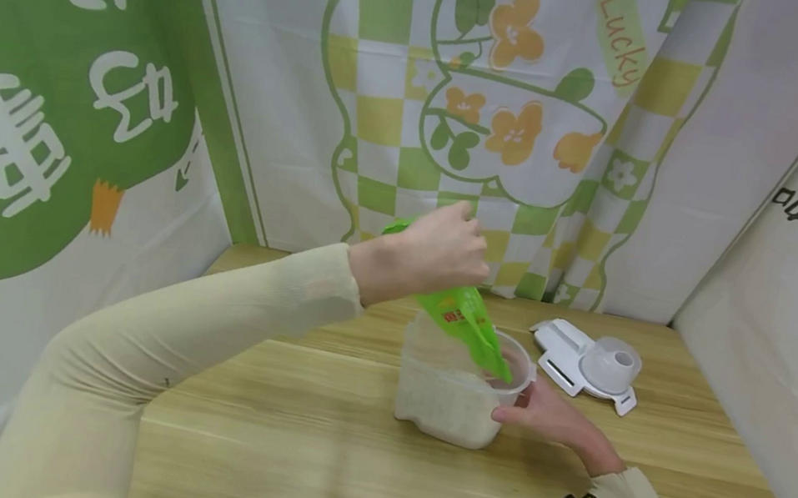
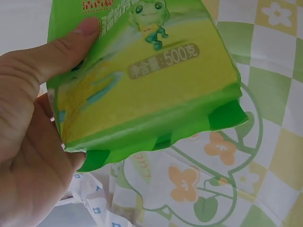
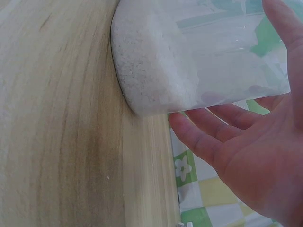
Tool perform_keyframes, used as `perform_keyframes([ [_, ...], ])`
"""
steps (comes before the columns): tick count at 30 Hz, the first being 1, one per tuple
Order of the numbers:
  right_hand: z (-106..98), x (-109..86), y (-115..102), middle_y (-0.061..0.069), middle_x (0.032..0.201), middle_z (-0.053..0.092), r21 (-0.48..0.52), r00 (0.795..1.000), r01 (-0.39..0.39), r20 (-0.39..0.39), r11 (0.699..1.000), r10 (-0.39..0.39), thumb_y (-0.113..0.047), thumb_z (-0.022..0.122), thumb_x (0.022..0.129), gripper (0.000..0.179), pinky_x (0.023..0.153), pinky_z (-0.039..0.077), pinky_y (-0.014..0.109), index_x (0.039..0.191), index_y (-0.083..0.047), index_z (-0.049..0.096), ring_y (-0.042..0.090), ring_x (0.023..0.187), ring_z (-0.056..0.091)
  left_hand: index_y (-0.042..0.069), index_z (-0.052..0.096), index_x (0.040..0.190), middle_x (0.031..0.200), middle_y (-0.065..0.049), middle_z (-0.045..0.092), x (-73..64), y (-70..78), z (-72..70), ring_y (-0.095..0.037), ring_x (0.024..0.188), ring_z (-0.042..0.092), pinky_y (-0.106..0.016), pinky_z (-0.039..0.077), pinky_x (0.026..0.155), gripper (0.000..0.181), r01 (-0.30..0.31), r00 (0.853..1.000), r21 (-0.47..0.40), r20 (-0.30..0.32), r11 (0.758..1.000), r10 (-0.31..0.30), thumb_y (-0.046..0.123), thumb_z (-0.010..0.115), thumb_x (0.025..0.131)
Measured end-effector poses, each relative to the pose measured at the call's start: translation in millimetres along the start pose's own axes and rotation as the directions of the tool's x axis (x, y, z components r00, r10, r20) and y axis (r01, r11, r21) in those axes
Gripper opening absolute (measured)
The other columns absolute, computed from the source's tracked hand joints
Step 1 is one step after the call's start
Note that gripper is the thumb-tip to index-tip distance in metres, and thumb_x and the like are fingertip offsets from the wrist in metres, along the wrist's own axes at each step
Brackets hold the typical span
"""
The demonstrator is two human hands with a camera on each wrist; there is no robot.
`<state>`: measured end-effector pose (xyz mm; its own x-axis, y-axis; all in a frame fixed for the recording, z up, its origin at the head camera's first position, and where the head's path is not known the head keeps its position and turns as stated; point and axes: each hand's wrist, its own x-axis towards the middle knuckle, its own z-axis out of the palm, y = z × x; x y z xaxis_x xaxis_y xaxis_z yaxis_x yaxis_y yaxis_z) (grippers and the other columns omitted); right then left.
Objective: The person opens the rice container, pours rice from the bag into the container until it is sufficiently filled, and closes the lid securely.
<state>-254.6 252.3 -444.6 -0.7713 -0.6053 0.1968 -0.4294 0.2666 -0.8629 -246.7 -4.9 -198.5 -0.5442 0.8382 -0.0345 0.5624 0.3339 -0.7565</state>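
My left hand (image 1: pixel 437 246) grips a green rice bag (image 1: pixel 462 316) and holds it tilted, its narrow end down inside a clear plastic container (image 1: pixel 419 353). In the left wrist view, the thumb lies across the printed face of the bag (image 2: pixel 165 94), whose sealed bottom points outward. White rice (image 3: pixel 147 66) fills the lower part of the container, which stands upright on the table. With thumb and fingers spread around the container's right end, my right hand (image 1: pixel 550 420) holds it below the rim. The bag's mouth is partly hidden behind the container wall.
To the right, behind my right hand, a white lid (image 1: pixel 564 346) lies on the wooden table (image 1: pixel 267 442) with a translucent cup (image 1: pixel 611 365) on it. A patterned curtain (image 1: pixel 379 112) hangs at the table's back edge, with printed cloth on both sides.
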Motion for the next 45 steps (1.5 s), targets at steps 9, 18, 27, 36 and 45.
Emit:
perform_keyframes([
  [9, 0, 0.9, 2, 0.023, 0.139, 0.051, 0.005, 1.0, -0.004, 0.001, 1.0, 0.004, 0.002, 0.07, 0.086, 0.085, 0.097, 0.052, 0.039, 0.154, -0.016, 0.021, 0.037, 0.125, 0.054, 0.029, 0.072, 0.097, 0.097, 0.008, 0.072, -0.5, 1.4, -5.8, -0.013, 0.081, 0.057, -0.029, 0.032, 0.076, 0.013, -0.006, 1.0, 0.022, -0.009, 1.0, 0.006, 0.019, 0.065, 0.094],
  [18, 0, -1.3, 1, 0.027, 0.136, 0.053, -0.032, 1.0, -0.031, -0.006, 0.999, 0.03, -0.005, 0.072, 0.086, 0.077, 0.096, 0.052, 0.035, 0.149, -0.005, 0.028, 0.039, 0.123, 0.053, 0.024, 0.072, 0.091, 0.092, 0.005, 0.073, -13.4, -1.7, -0.3, -0.015, 0.078, 0.061, -0.028, 0.04, 0.074, 0.011, 0.039, 0.999, -0.067, -0.024, 0.997, -0.041, 0.014, 0.068, 0.092],
  [27, -1, -1.0, 4, 0.032, 0.134, 0.052, -0.015, 1.0, 0.016, -0.02, 1.0, -0.017, 0.001, 0.073, 0.082, 0.081, 0.091, 0.054, 0.028, 0.148, -0.004, 0.027, 0.05, 0.122, 0.052, 0.022, 0.065, 0.119, 0.098, 0.003, 0.074, -30.4, -13.6, 22.2, -0.019, 0.083, 0.065, -0.032, 0.049, 0.077, 0.027, 0.059, 0.998, -0.164, -0.022, 0.985, -0.064, 0.007, 0.059, 0.097],
  [36, 0, -1.0, 4, 0.033, 0.135, 0.051, 0.018, 1.0, 0.027, -0.011, 0.999, -0.027, -0.004, 0.075, 0.083, 0.083, 0.093, 0.052, 0.026, 0.149, -0.005, 0.025, 0.052, 0.123, 0.05, 0.016, 0.066, 0.11, 0.088, 0.0, 0.072, -44.0, -16.4, 42.7, -0.018, 0.077, 0.065, -0.034, 0.052, 0.071, 0.016, 0.061, 0.989, -0.362, -0.102, 0.93, -0.104, 0.024, 0.06, 0.098],
  [45, 1, -0.6, 2, 0.033, 0.134, 0.052, -0.001, 1.0, 0.024, -0.02, 1.0, -0.024, -0.002, 0.075, 0.082, 0.083, 0.091, 0.053, 0.027, 0.149, -0.004, 0.027, 0.052, 0.122, 0.051, 0.013, 0.062, 0.107, 0.077, 0.0, 0.063, -52.6, -8.5, 59.7, -0.014, 0.061, 0.054, -0.029, 0.05, 0.055, 0.019, 0.122, 0.972, -0.434, -0.128, 0.893, -0.195, 0.029, 0.054, 0.101],
])
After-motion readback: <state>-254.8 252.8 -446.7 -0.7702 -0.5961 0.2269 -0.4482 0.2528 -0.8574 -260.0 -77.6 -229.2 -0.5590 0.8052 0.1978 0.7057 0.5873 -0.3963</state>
